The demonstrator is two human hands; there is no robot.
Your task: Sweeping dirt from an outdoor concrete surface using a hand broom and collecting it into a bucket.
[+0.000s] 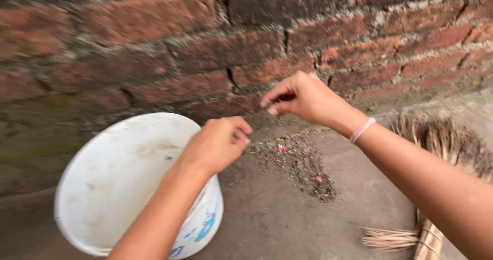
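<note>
My left hand [218, 143] hovers over the right rim of a white plastic bucket [120, 180], its fingers curled closed; nothing shows in it. Further right and higher, my right hand [303, 98] hangs in front of the brick wall with fingers pinched loosely together; whether it holds anything small I cannot tell. A pink band circles that wrist. Between and below the hands lies a pile of swept dirt and small debris [303, 162] on the concrete floor.
A straw broom [441, 152] lies on the floor at the right, its bound end near the lower right. A red brick wall [154, 49] runs close behind everything. The bucket has blue markings on its side.
</note>
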